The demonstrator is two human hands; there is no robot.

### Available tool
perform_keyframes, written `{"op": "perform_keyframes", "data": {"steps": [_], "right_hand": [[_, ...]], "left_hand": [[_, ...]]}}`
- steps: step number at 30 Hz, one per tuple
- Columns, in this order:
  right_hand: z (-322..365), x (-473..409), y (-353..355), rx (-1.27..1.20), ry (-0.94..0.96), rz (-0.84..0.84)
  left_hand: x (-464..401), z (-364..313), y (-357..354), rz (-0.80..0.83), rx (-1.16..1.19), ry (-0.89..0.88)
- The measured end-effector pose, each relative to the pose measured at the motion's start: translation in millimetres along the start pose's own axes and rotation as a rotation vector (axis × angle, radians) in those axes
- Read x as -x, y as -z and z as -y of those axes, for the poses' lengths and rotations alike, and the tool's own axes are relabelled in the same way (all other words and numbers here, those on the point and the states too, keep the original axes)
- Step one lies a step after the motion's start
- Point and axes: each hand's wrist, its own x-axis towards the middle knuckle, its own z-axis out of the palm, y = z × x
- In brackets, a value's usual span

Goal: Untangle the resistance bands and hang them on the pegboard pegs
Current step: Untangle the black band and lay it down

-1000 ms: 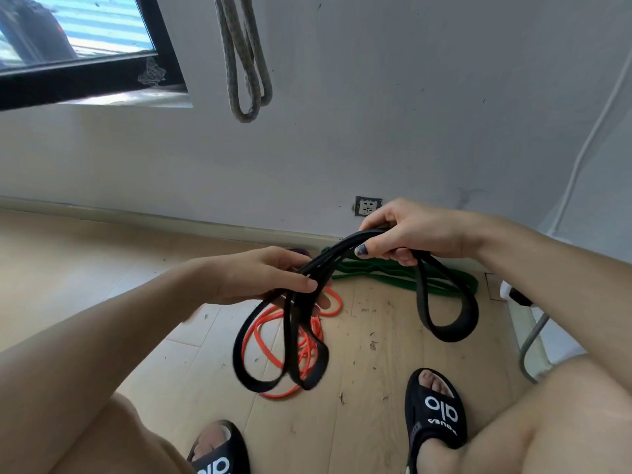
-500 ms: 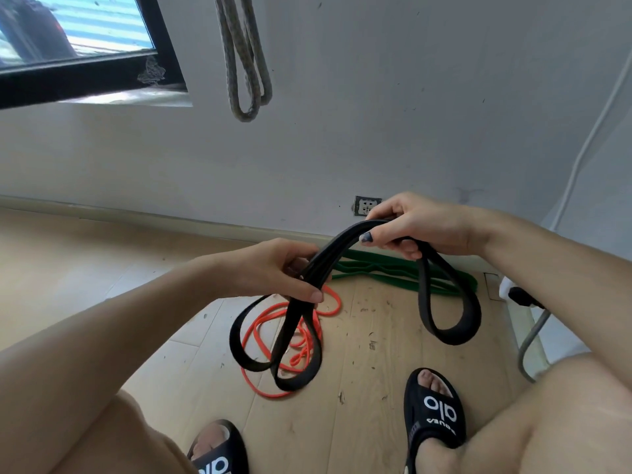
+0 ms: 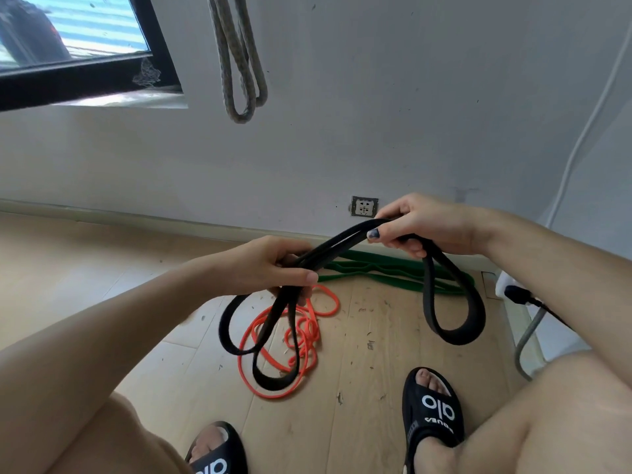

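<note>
A black resistance band [image 3: 342, 246] stretches between my two hands above the floor. My left hand [image 3: 270, 265] pinches it at centre, and two of its loops dangle below that hand. My right hand [image 3: 424, 222] grips the other end, from which one loop hangs on the right. An orange band [image 3: 301, 340] lies tangled on the wooden floor under the black loops. A green band [image 3: 383, 271] lies along the wall's base. A grey band [image 3: 239, 63] hangs on the wall at the top; its peg is out of view.
My two feet in black slides [image 3: 434, 412] rest on the floor at the bottom. A wall socket [image 3: 364, 206] sits low on the white wall. A window [image 3: 78, 46] is at top left. A metal frame with a black plug [image 3: 519, 295] stands at right.
My hands have drawn slightly apart and my right hand has risen a little, pulling the black band straighter. The hanging loops below my left hand have shifted and spread.
</note>
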Motion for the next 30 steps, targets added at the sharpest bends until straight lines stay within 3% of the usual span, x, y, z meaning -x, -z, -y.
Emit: {"op": "perform_keyframes", "data": {"steps": [16,23,30], "right_hand": [[-10,1,9,-0.031,-0.032,-0.013],[-11,1,10,-0.044,-0.031,-0.051],[-14,2,12,-0.034,-0.044,-0.033]], "left_hand": [[-1,3,0,0.092,0.269,0.077],[-3,1,-3,0.051,0.345,0.043],[-3,6,-1,0.048,0.243,0.084]]}}
